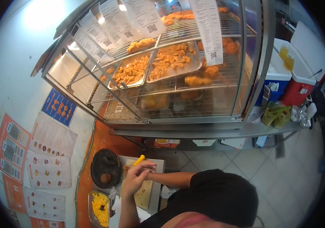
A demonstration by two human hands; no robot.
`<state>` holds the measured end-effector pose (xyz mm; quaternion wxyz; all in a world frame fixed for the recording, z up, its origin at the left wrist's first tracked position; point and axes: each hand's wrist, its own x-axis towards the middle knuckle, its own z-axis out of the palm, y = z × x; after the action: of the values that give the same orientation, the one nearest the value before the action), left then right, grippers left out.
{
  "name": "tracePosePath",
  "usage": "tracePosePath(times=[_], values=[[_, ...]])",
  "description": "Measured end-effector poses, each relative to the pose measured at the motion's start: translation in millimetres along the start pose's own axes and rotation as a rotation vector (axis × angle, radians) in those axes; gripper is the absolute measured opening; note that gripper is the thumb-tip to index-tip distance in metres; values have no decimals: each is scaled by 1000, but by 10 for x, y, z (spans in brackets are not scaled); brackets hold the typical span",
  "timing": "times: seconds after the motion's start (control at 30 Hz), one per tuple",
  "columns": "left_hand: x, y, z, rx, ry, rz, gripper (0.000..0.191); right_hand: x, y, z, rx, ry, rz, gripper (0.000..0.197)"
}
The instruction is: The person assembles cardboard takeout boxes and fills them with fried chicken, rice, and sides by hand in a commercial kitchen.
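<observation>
Over a cutting board (pixel 143 195) on the worktable, my left hand (pixel 135 178) reaches up from the bottom, its fingers bent across my right hand (pixel 150 171). The left hand hides most of the right, so what either holds cannot be told. A yellow handle (pixel 139 160) sticks out just beyond the fingers. Brown fried food (pixel 126 170) lies on the board beside the left hand. A round black pan or tray (pixel 105 168) with a small brown item stands left of the board. Below it is a clear container (pixel 101 209) of yellow food with a small black object in it.
A glass display warmer (pixel 176 119) with wire racks and trays of fried chicken (pixel 169 61) stands above the worktable; printed slips (pixel 208 34) hang on it. Blue (pixel 276 81) and red (pixel 298 91) coolers and a green plastic bag (pixel 276 115) are at right. Posters (pixel 51 136) cover the left wall.
</observation>
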<state>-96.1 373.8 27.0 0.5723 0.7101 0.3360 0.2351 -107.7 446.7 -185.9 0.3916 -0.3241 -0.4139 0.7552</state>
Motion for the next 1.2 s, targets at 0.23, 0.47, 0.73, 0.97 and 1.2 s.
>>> tracePosePath(times=[0.23, 0.47, 0.73, 0.97, 1.2], values=[[511, 910, -147, 102, 75, 235, 39, -31, 141, -80, -34, 36, 51, 29], [1461, 2001, 220, 305, 12, 703, 48, -336, -65, -107, -89, 29, 37, 17], [1304, 1212, 1118, 527, 31, 957, 23, -318, 28, -794, -493, 67, -66, 17], [-816, -1414, 929, 55, 211, -90, 21, 164, 416, -454, -162, 62, 228, 32], [-2885, -2542, 1537, -222, 1189, -746, 17, 289, 1034, -380, -551, -104, 286, 34]])
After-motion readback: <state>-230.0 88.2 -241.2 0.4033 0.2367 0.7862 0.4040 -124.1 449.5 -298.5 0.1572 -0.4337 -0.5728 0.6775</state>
